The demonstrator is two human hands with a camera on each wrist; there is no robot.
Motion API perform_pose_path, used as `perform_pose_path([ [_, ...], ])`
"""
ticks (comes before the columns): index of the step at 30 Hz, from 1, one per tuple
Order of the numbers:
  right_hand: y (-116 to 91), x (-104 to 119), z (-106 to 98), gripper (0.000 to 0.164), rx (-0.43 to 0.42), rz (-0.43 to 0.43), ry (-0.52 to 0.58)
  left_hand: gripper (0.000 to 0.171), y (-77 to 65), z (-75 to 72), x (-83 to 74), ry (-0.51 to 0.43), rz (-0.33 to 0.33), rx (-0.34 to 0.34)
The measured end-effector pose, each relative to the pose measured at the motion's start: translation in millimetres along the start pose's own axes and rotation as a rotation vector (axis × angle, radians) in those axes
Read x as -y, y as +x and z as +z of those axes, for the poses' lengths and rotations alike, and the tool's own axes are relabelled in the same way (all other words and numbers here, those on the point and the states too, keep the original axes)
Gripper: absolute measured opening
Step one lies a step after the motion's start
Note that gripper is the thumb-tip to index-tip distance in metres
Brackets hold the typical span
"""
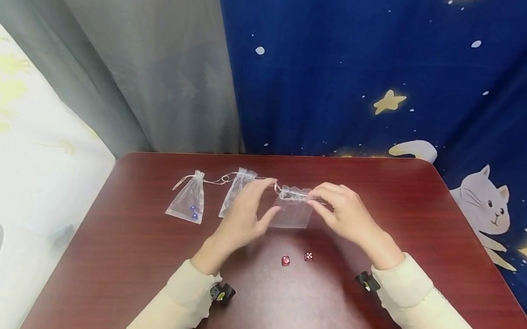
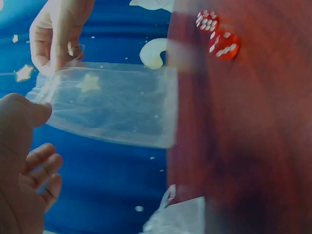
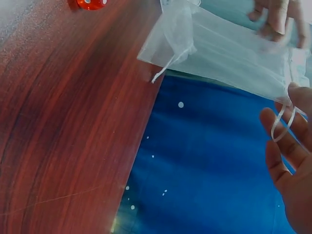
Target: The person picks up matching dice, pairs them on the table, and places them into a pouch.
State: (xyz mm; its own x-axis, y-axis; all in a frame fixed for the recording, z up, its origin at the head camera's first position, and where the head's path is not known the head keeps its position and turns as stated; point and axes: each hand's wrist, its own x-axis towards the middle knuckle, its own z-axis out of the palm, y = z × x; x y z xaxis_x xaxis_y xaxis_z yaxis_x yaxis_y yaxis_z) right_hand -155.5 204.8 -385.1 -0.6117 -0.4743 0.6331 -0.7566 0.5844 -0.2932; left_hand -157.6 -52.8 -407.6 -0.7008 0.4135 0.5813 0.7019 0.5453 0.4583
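Note:
A sheer white drawstring bag [image 1: 291, 219] hangs between the two hands, its gathered mouth upward. My right hand [image 1: 345, 212] pinches the right end of the mouth between thumb and fingers; a loop of white cord [image 3: 280, 129] hangs across its fingers in the right wrist view. My left hand [image 1: 241, 217] is at the bag's left side, thumb and index finger spread apart, the thumb tip overlapping the sheer fabric. Near the left index fingertip runs a thin cord. Two translucent red dice, one die [image 1: 286, 261] left of the other die [image 1: 309, 256], lie on the table in front of the bag.
To the left on the dark red table [image 1: 135, 257] lies a cinched sheer bag [image 1: 184, 197] with small blue pieces [image 1: 195, 214] inside. Another sheer bag [image 1: 231, 199] lies partly behind the left hand. A blue star-patterned curtain [image 1: 326, 76] hangs behind the table.

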Motion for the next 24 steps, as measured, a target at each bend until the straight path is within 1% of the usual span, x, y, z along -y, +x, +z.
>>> perform_pose_path([
  [2, 1.2, 0.7, -1.0, 0.014, 0.026, -0.006, 0.010, 0.054, 5.0, -6.4, -1.3, 0.044, 0.109, 0.003],
  [3, 1.7, 0.8, -1.3, 0.014, 0.037, -0.010, 0.014, 0.052, 7.6, -9.6, -2.5, 0.065, 0.153, 0.007],
  [5, 2.8, 1.2, -1.5, 0.015, 0.047, -0.021, 0.025, 0.045, 12.3, -15.2, -4.9, 0.096, 0.211, 0.022],
  [7, 3.6, 1.4, -1.2, 0.015, 0.050, -0.033, 0.032, 0.035, 16.2, -19.8, -6.9, 0.120, 0.241, 0.059],
  [10, 3.9, 2.2, -0.9, 0.013, 0.055, -0.048, 0.033, 0.021, 19.7, -23.6, -8.1, 0.130, 0.239, 0.133],
  [13, 3.4, 3.4, 0.2, 0.011, 0.074, -0.060, 0.027, 0.015, 19.6, -23.0, -6.0, 0.119, 0.223, 0.176],
  [15, 2.8, 4.3, 1.3, 0.009, 0.086, -0.067, 0.024, 0.012, 18.6, -21.8, -4.6, 0.111, 0.219, 0.183],
  [20, 1.3, 5.5, 3.4, 0.011, 0.093, -0.077, 0.029, 0.008, 18.0, -21.9, -4.0, 0.086, 0.236, 0.177],
  [24, 0.0, 6.4, 3.2, 0.018, 0.072, -0.062, 0.051, 0.009, 19.0, -26.0, -4.6, 0.075, 0.246, 0.170],
])
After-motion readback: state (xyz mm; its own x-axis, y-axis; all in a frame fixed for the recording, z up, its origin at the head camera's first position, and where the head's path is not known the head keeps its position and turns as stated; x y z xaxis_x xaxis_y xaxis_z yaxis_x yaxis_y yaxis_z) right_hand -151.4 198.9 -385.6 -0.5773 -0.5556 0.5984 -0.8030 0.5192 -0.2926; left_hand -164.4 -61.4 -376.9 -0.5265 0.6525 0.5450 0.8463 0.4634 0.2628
